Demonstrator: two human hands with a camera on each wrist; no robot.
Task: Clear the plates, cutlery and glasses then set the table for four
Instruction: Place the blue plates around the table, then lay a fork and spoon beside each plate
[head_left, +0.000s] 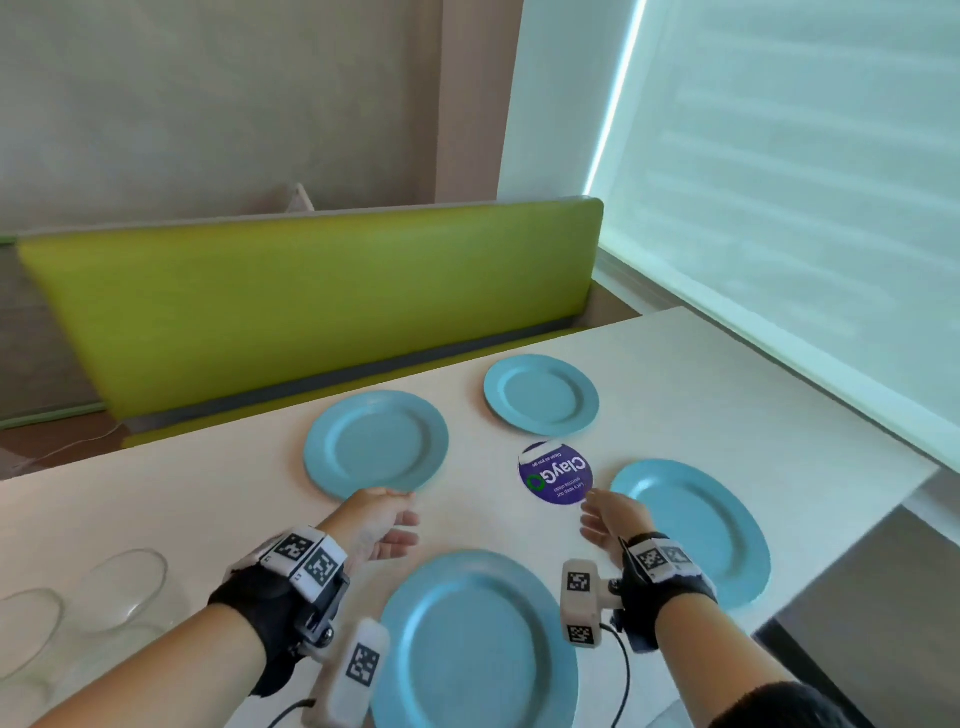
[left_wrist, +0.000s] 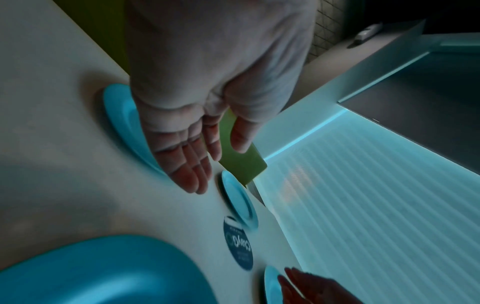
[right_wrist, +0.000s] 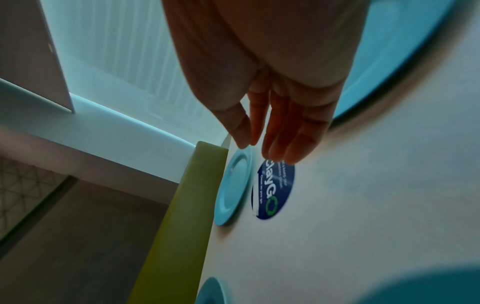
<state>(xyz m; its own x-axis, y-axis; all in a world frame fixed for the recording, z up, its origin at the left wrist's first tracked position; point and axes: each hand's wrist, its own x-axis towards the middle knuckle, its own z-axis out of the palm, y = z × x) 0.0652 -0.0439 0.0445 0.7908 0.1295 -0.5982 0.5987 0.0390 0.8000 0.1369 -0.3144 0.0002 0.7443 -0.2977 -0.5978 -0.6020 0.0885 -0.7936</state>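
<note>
Four blue plates sit on the tabletop (head_left: 182, 499) around a round purple sticker (head_left: 555, 473); the left hand (head_left: 376, 525) hovers beside the far-left plate (head_left: 376, 444), fingers (left_wrist: 192, 164) straight, holding nothing; the right hand (head_left: 610, 517), fingers likewise relaxed and empty, hovers by the near-right plate (head_left: 706, 525); clear glasses (head_left: 124, 587) stand at the near left.

Daylight glows through the blind (head_left: 779, 208) at right; head view is bright, wrist views dim, motion-blurred, edge-warped
</note>
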